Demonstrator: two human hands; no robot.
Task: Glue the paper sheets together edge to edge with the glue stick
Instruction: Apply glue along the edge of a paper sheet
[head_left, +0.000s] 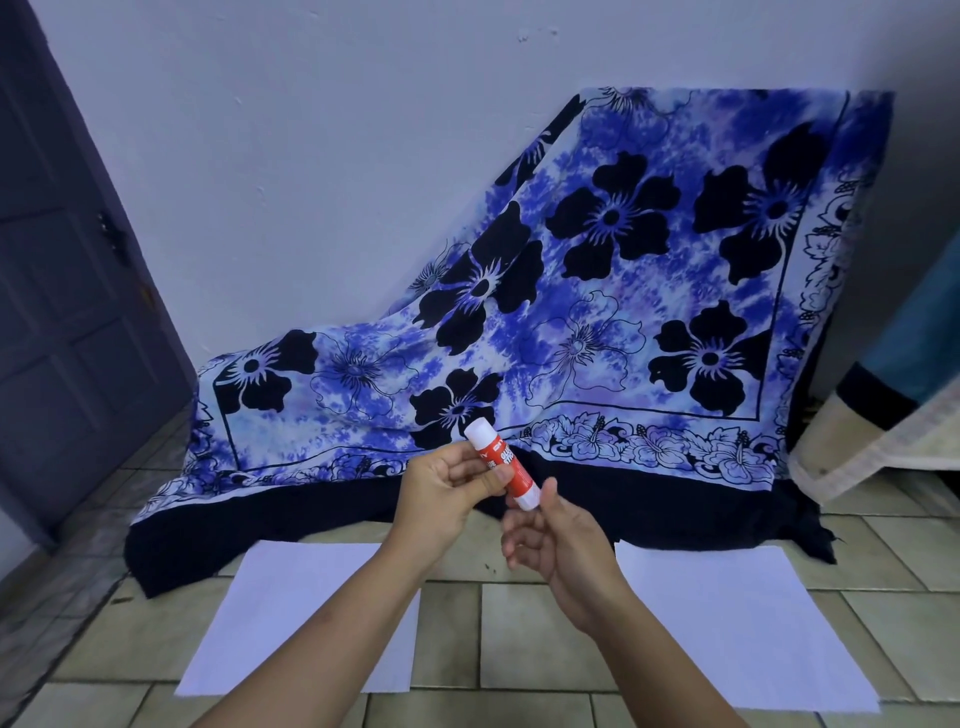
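A red and white glue stick (500, 464) is held up in the air, tilted, above the floor. My left hand (441, 493) grips its red middle. My right hand (550, 535) pinches the white lower end with thumb and fingers. Two white paper sheets lie flat on the tiled floor below, apart from each other: the left sheet (270, 613) under my left forearm and the right sheet (753, 629) beside my right forearm. A strip of bare tile separates them.
A blue floral cloth (597, 291) drapes over something against the white wall, its dark hem reaching the floor just behind the sheets. A dark door (67, 291) stands at the left. A beige fabric edge (878, 441) sits at the right.
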